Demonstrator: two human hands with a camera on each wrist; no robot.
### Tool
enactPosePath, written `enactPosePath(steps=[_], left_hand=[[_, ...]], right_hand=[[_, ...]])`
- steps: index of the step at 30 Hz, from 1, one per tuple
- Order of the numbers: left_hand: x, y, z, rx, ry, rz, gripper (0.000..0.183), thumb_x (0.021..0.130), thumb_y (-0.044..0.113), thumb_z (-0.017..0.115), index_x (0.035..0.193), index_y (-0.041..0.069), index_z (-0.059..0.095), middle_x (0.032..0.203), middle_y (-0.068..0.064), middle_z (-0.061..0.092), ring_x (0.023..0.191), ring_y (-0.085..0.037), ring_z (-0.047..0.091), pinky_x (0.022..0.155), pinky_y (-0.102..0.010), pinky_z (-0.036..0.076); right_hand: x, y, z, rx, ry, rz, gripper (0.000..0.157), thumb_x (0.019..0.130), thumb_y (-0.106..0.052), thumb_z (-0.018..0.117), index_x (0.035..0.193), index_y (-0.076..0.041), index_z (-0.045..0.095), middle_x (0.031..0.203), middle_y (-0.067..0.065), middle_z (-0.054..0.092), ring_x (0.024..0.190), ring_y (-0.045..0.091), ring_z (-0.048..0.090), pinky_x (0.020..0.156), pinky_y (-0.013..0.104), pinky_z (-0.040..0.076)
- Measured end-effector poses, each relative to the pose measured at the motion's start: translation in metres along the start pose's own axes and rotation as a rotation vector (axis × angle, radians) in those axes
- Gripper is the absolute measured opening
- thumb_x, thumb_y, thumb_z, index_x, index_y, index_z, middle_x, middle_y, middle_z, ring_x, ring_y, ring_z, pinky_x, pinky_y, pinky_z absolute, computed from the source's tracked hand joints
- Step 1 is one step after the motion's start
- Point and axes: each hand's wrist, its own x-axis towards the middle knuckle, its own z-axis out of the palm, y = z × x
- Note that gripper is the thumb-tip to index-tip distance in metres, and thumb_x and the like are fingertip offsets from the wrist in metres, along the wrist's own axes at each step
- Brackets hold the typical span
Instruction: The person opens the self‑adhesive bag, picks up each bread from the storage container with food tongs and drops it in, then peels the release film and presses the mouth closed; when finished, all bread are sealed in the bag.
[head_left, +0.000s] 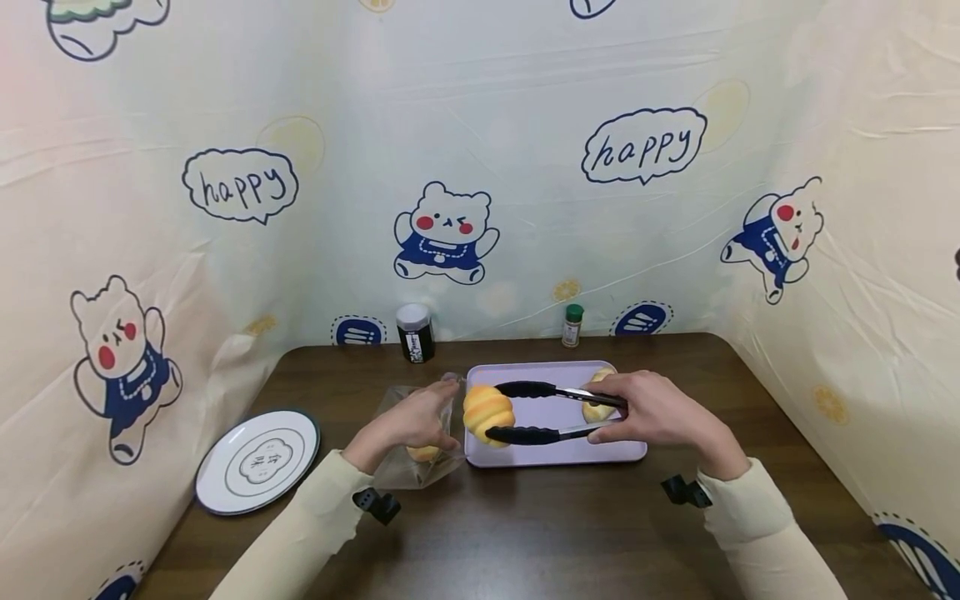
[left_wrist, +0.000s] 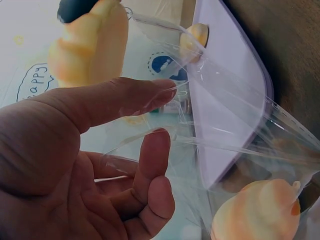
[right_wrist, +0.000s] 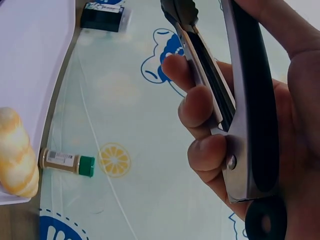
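Observation:
My right hand (head_left: 660,408) grips black-and-metal tongs (right_wrist: 235,125). Between the tong tips is a yellow-orange bread roll (head_left: 486,408), lifted near the left end of a lilac tray (head_left: 555,458). My left hand (head_left: 416,421) holds the mouth of a clear plastic bag (head_left: 397,477), with thumb and curled fingers apart at the film in the left wrist view. Inside the bag lies another bread roll (left_wrist: 255,212), partly hidden by the hand in the head view. A paler roll (right_wrist: 17,152) rests on the tray, partly behind the tongs and right hand in the head view.
On the dark wooden table (head_left: 517,533), a white plate (head_left: 258,462) stands at the left. A dark jar with a pale lid (head_left: 416,333) and a small green-capped bottle (head_left: 572,326) stand at the back edge, before a printed cloth (head_left: 525,233).

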Motion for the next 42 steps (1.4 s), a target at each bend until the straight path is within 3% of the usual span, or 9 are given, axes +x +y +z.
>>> enactPosePath(steps=[7, 16, 22, 28, 34, 42], left_hand=[[-0.001, 0.0, 0.0, -0.009, 0.001, -0.013, 0.099, 0.07, 0.021, 0.09, 0.152, 0.001, 0.037, 0.161, -0.016, 0.035, 0.147, -0.038, 0.036, 0.119, -0.052, 0.033], [-0.002, 0.0, -0.002, -0.014, 0.0, -0.014, 0.099, 0.071, 0.019, 0.088, 0.153, 0.002, 0.036, 0.161, -0.016, 0.034, 0.146, -0.038, 0.037, 0.118, -0.052, 0.035], [-0.002, -0.001, -0.001, -0.005, -0.011, 0.011, 0.101, 0.07, 0.019, 0.089, 0.153, 0.0, 0.035, 0.161, -0.017, 0.033, 0.147, -0.037, 0.036, 0.118, -0.05, 0.035], [-0.001, 0.001, 0.0, -0.039, -0.025, 0.006, 0.102, 0.07, 0.019, 0.09, 0.154, 0.003, 0.035, 0.162, -0.015, 0.033, 0.147, -0.036, 0.036, 0.119, -0.049, 0.034], [0.001, 0.002, 0.003, -0.053, -0.009, 0.021, 0.102, 0.068, 0.02, 0.091, 0.153, 0.002, 0.037, 0.161, -0.015, 0.035, 0.147, -0.035, 0.036, 0.119, -0.048, 0.034], [-0.001, 0.004, 0.001, -0.046, 0.038, 0.047, 0.101, 0.068, 0.02, 0.091, 0.152, 0.001, 0.037, 0.162, -0.013, 0.033, 0.145, -0.035, 0.04, 0.118, -0.049, 0.036]], right_hand=[[0.007, -0.002, 0.007, 0.012, -0.066, -0.053, 0.067, 0.076, -0.064, 0.076, 0.125, -0.02, 0.07, 0.101, -0.006, 0.071, 0.082, 0.008, 0.055, 0.071, 0.025, 0.046], [0.01, -0.004, 0.01, 0.006, -0.128, -0.053, 0.064, 0.077, -0.061, 0.077, 0.126, -0.021, 0.07, 0.11, -0.005, 0.07, 0.089, 0.01, 0.056, 0.079, 0.031, 0.05], [0.012, -0.006, 0.013, -0.032, -0.087, -0.011, 0.065, 0.075, -0.059, 0.079, 0.125, -0.018, 0.07, 0.103, -0.006, 0.071, 0.082, 0.008, 0.056, 0.071, 0.028, 0.048], [0.017, -0.014, 0.019, -0.103, -0.042, 0.019, 0.065, 0.074, -0.059, 0.08, 0.124, -0.018, 0.071, 0.11, -0.002, 0.075, 0.086, 0.012, 0.064, 0.072, 0.036, 0.055], [0.022, -0.029, 0.024, -0.192, -0.02, 0.029, 0.066, 0.072, -0.058, 0.081, 0.123, -0.017, 0.071, 0.115, 0.003, 0.074, 0.092, 0.018, 0.069, 0.072, 0.039, 0.058], [0.023, -0.046, 0.023, -0.3, 0.018, 0.011, 0.066, 0.071, -0.059, 0.082, 0.121, -0.018, 0.072, 0.107, -0.001, 0.074, 0.088, 0.015, 0.069, 0.062, 0.036, 0.056]])
